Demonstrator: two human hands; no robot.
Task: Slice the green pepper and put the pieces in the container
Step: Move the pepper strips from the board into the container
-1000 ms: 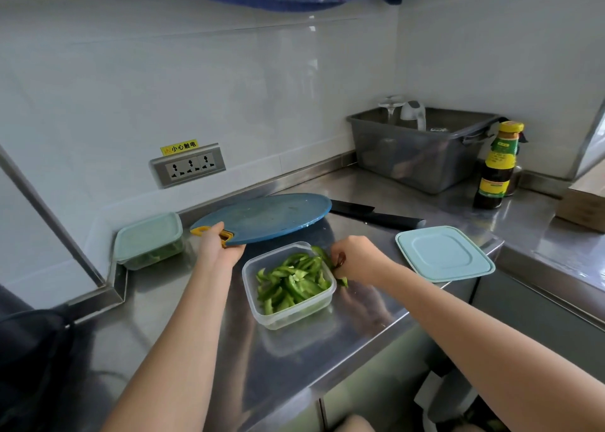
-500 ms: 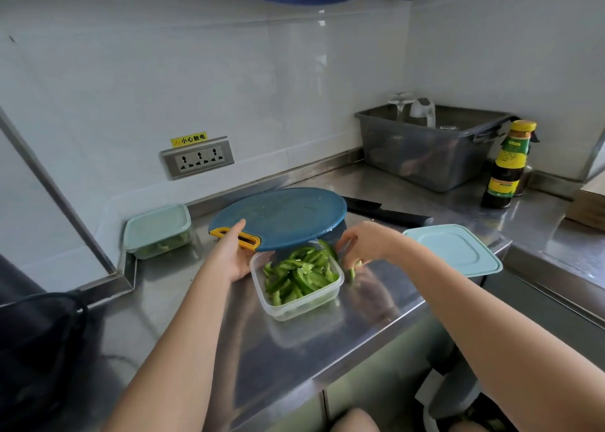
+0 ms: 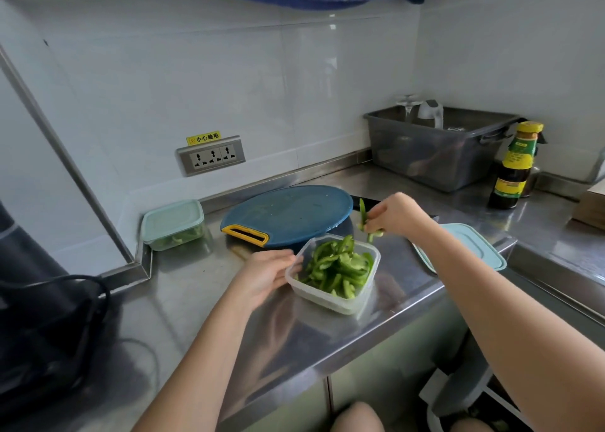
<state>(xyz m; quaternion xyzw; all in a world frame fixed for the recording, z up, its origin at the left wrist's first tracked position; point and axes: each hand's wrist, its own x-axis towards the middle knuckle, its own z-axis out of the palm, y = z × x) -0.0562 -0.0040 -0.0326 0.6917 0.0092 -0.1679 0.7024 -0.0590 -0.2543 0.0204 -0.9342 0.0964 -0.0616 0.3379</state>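
Observation:
A clear plastic container stands on the steel counter, filled with green pepper slices. My left hand rests against the container's left wall with its fingers spread. Just above the container's far right corner, my right hand pinches a few loose pepper strips. Behind the container lies the round blue cutting board with a yellow handle slot, bare of pepper. The black knife lies behind my right hand, mostly hidden.
A light blue lid lies to the right of the container. A second lidded container with greens stands at the back left. A grey bin and a sauce bottle occupy the back right. A dark bag sits at the left.
My left hand let go of the cutting board's handle and moved onto the container's side. My right hand rose from the counter beside the container with pepper strips in its fingers.

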